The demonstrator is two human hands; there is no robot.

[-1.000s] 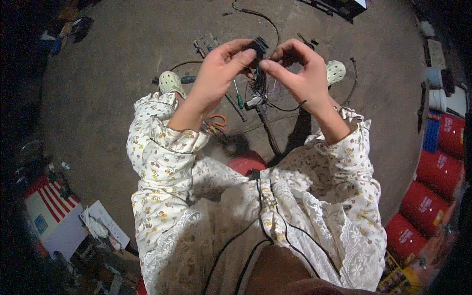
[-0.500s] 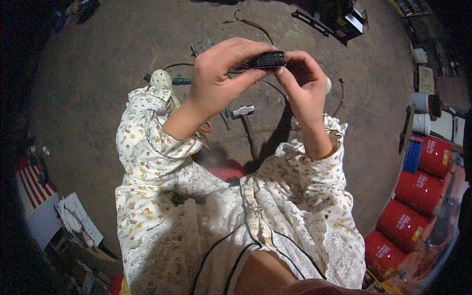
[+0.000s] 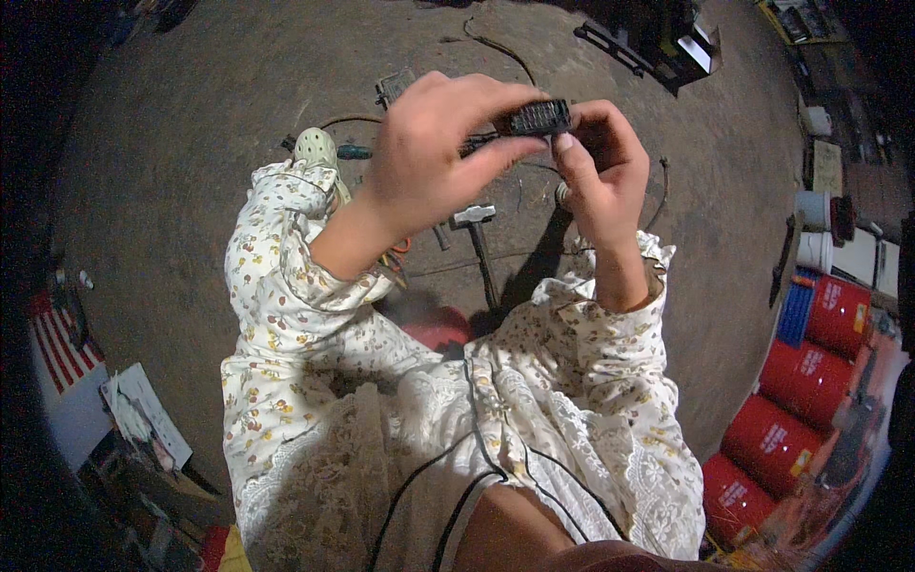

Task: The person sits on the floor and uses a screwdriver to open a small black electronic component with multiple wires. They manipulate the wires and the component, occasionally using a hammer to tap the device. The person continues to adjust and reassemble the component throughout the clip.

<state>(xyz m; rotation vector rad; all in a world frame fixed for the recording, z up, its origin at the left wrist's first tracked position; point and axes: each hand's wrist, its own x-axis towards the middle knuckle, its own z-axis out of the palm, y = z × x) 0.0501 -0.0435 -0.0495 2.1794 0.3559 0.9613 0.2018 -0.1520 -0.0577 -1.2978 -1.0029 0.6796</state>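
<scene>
Seemingly midway through handling a black, rectangular, cell-faced plastic connector [image 3: 540, 118], already held above the grey-brown floor [image 3: 191, 205], clamped in the grip of the left bare hand [image 3: 429, 148] and touched by the right bare hand [image 3: 607, 181], but unable to tell that second closure or the work remaining.

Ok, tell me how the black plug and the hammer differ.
The black plug is up in the left hand; the hammer lies on the floor. The plug is a small dark block, while the hammer has a pale head on a long dark handle. The plug's end looks ridged; the hammer's head looks smooth. Both have dark parts.
</scene>
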